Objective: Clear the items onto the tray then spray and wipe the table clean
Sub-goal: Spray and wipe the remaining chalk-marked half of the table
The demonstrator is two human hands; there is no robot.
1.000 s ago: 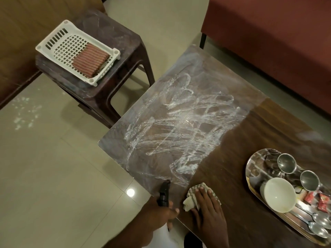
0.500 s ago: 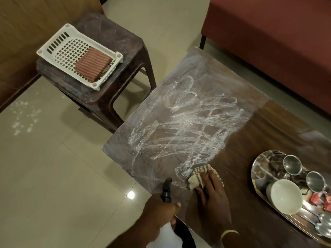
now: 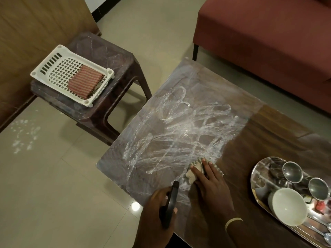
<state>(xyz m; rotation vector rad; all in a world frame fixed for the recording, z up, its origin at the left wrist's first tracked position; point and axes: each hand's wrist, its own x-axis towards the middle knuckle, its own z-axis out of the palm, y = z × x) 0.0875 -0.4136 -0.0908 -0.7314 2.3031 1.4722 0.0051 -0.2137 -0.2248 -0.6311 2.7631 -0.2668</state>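
The desk [image 3: 241, 111] fills the middle and right. On its near right edge lies the tray [image 3: 258, 178], holding two cups [image 3: 292, 171] at the far end, a bowl [image 3: 288, 206] nearer, and spoons [image 3: 324, 235] nearest. Near the desk's near edge a cloth [image 3: 194, 171] lies under the right hand [image 3: 211, 187]; the left hand [image 3: 157, 208], just left, grips a spray bottle [image 3: 171, 203]. A stool [image 3: 107, 97] stands left of the desk, carrying a basket [image 3: 53, 68] with a folded cloth [image 3: 85, 83] in it. A sofa [image 3: 268, 42] stands beyond the desk's far side.

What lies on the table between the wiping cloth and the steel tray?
In the head view, only bare dark wood of the table lies between the cloth under the right hand and the steel tray; the white smears lie on the cloth's other side.
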